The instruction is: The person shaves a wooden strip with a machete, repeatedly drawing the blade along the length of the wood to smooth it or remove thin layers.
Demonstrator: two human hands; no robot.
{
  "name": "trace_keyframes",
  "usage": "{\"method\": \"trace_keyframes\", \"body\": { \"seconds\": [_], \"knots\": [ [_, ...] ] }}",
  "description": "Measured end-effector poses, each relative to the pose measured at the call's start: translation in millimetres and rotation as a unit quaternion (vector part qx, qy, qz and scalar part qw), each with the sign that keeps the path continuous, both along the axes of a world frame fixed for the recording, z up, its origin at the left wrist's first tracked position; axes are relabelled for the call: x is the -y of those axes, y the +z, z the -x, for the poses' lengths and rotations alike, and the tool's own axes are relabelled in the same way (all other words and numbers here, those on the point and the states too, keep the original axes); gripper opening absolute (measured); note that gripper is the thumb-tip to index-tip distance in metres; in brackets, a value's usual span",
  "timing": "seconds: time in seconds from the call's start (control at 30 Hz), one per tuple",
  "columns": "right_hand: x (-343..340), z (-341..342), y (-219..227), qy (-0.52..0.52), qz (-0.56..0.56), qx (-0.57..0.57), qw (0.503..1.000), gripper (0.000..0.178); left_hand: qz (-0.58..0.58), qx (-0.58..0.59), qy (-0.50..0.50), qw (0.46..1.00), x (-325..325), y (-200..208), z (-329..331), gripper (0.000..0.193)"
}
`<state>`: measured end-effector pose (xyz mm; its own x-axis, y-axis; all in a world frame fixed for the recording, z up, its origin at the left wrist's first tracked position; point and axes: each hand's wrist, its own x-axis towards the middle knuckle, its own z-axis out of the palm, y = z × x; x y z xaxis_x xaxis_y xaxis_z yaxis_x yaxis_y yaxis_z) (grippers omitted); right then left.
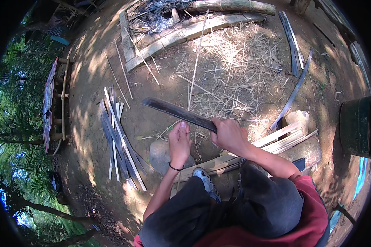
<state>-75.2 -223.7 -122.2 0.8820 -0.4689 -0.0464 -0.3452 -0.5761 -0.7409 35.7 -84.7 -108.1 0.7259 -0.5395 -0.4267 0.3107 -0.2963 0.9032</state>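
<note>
My right hand [231, 136] is wrapped round the handle end of a machete [175, 111]. Its long dark blade points up and to the left. Just below the blade is my left hand [180, 144], thumb up and fingers curled together. Whether a thin strip is pinched in those fingers, or the thumb touches the edge, I cannot make out. A dark band circles the left wrist. Split bamboo lengths [276, 142] lie beneath my right forearm, running from near my shoe up to the stones on the right.
A pile of bamboo strips [119, 142] lies on the ground at left. Pale shavings [239, 61] cover the ground ahead, before a stone-edged fire pit [177, 43]. More strips [292, 45] lie far right. A dark green bin [356, 125] stands right; a low bamboo bench [55, 103] left.
</note>
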Motion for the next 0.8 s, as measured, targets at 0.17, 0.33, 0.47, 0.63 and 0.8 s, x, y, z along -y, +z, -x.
{"method": "trace_keyframes", "body": {
  "seconds": [0.17,0.33,0.47,0.63,0.8],
  "knots": [
    [26.0,-5.7,-31.6,-0.066,0.040,0.000,0.997,0.015,-0.047,0.077,-0.024,0.996,-13.3,-12.5,16.3,0.035],
    [96.4,3.0,-30.0,-0.146,0.002,-0.042,0.988,0.018,-0.082,0.072,-0.083,0.991,-22.6,-16.8,32.6,0.036],
    [47.4,20.8,-8.9,-0.078,-0.015,0.005,0.997,0.017,-0.059,0.053,-0.051,0.996,-12.0,-8.8,28.1,0.035],
    [-13.8,18.0,8.4,0.004,0.000,-0.055,0.998,0.017,-0.028,0.030,-0.027,0.999,-9.2,-0.3,23.9,0.032],
    [-20.9,6.9,-0.5,0.011,0.019,-0.068,0.997,0.016,-0.011,-0.006,-0.010,1.000,-17.4,-1.8,19.8,0.030]
  ]
}}
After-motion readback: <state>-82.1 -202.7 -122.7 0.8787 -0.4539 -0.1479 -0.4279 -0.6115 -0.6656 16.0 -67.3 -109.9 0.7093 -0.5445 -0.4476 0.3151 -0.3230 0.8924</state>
